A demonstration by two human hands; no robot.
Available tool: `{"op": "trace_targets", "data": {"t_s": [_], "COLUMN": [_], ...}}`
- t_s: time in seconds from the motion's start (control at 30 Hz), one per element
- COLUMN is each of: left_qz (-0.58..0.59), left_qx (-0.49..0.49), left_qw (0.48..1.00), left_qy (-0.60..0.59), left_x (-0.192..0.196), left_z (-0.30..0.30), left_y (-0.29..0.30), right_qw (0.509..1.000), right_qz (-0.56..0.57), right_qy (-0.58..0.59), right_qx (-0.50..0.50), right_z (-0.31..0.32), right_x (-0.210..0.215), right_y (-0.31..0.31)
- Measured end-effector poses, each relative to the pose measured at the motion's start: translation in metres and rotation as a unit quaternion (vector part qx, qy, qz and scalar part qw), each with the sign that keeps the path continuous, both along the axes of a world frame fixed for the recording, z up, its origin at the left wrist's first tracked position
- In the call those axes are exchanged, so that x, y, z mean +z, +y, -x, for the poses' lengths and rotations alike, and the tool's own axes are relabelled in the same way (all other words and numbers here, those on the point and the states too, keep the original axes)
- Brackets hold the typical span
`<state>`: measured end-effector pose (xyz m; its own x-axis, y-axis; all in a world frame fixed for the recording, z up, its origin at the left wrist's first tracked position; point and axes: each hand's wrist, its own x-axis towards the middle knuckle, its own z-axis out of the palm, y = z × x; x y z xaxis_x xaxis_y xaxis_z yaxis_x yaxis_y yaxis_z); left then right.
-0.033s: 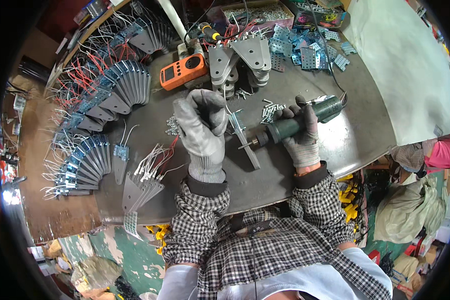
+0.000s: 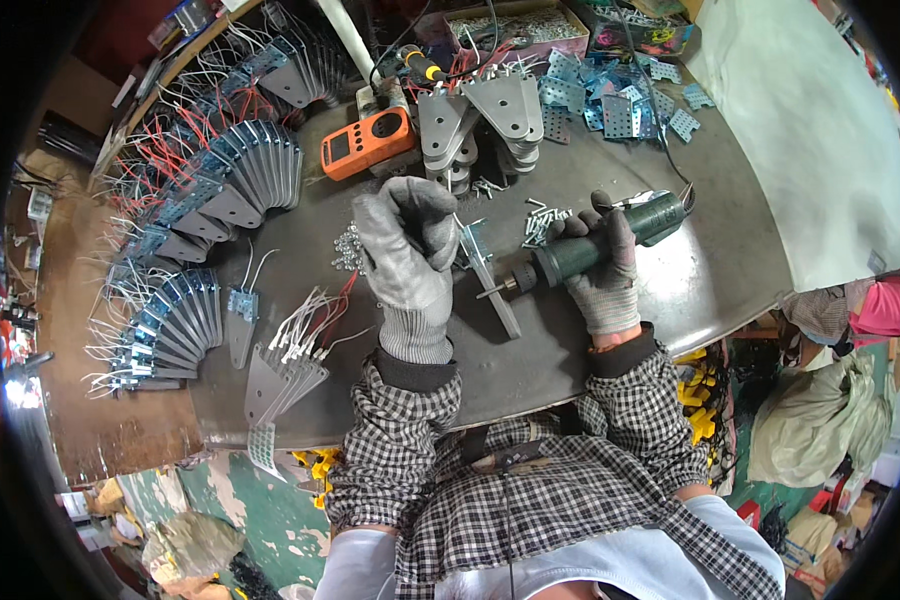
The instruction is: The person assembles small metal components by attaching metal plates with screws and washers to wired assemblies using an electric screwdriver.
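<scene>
My gloved right hand (image 2: pixel 610 280) is wrapped round a dark green electric screwdriver (image 2: pixel 580 256) whose bit points left. The tip reaches across a grey metal plate (image 2: pixel 492 290) standing on edge on the table, with a small bluish bracket (image 2: pixel 472 240) at its upper part; whether the bit touches it I cannot tell. Just left of this plate, my gloved left hand (image 2: pixel 407 250) is raised with its fingers curled in toward the thumb. What the fingertips hold, if anything, is hidden. Small nuts (image 2: pixel 348 248) lie beside that hand, and a heap of screws (image 2: pixel 544 224) lies beyond the screwdriver.
Wired plate assemblies (image 2: pixel 260 170) fan out along the left, with loose wired plates (image 2: pixel 275 380) nearer me. Behind my hands stand an orange meter (image 2: pixel 368 143), stacked grey plates (image 2: pixel 505 108) and blue perforated brackets (image 2: pixel 620 112). The tool's black cord (image 2: pixel 664 140) runs up and back.
My left hand has shifted slightly to the right, uncovering more of the nuts. The right hand, screwdriver and plate look unmoved.
</scene>
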<state>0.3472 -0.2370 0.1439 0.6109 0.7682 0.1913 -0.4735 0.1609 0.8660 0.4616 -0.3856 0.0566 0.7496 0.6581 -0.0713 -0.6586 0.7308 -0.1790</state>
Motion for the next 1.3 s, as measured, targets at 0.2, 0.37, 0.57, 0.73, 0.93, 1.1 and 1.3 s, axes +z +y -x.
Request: {"op": "trace_targets", "data": {"t_s": [0.2, 0.37, 0.57, 0.73, 0.93, 1.1, 1.3], "left_qz": [0.014, 0.042, 0.014, -0.004, 0.010, 0.030, 0.018], "left_qx": [-0.038, 0.003, 0.010, 0.024, 0.011, 0.015, 0.021], "left_qw": [0.999, 0.997, 0.998, 0.997, 0.999, 0.998, 1.000], "left_qy": [-0.012, 0.059, 0.059, 0.078, 0.047, 0.044, 0.005], "left_x": [-0.002, -0.004, -0.007, -0.003, 0.000, 0.002, 0.000], "left_z": [-0.005, -0.012, -0.009, -0.014, -0.015, -0.016, -0.019], "left_y": [-0.004, -0.014, -0.008, -0.013, -0.014, -0.016, -0.018], "right_qw": [1.000, 1.000, 0.998, 0.998, 0.999, 0.999, 0.999], "right_qz": [0.016, 0.025, 0.005, 0.008, -0.004, -0.005, 0.004], "right_qy": [-0.004, -0.008, 0.002, -0.022, -0.005, -0.011, -0.033], "right_qx": [0.006, -0.009, -0.058, -0.059, -0.050, -0.047, -0.042], "right_z": [0.004, 0.003, -0.022, -0.026, -0.026, -0.029, -0.027], "right_x": [0.006, 0.009, 0.016, 0.019, 0.019, 0.017, 0.019], "right_y": [0.001, 0.000, -0.001, 0.003, 0.006, 0.006, 0.008]}}
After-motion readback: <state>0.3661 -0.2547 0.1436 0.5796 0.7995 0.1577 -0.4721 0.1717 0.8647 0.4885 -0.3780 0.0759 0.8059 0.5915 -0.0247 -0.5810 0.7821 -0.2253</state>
